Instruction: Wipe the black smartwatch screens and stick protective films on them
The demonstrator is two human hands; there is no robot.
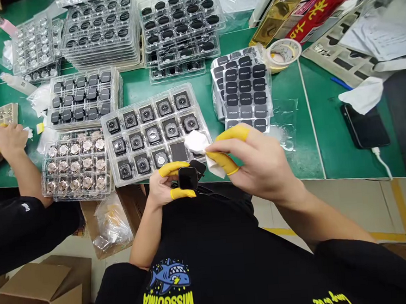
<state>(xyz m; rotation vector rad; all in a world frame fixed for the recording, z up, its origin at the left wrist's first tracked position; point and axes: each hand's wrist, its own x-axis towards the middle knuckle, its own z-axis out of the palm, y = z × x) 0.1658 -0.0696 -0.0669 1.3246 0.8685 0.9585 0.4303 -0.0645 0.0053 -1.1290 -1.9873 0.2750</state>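
My left hand (167, 184), with yellow finger cots on thumb and forefinger, grips a black square smartwatch (188, 178) by its edges, dark screen facing up. A dark flap or film shows just behind the watch; I cannot make out what it is. Between finger and thumb of my right hand (255, 160), also in yellow cots, is a crumpled white tissue (197, 143). The tissue hangs above and to the right of the watch, apart from it. Beyond both hands lies a clear plastic tray (199, 92) of black watch bodies, most showing their round sensor backs.
Left of the tray sits a tray of rose-gold watches (74, 165), where a co-worker's hands (10, 140) are busy. Stacked trays (102, 52) line the back. Black label sheets (245, 86), a tape roll (284, 53) and a charging phone (366, 126) lie to the right.
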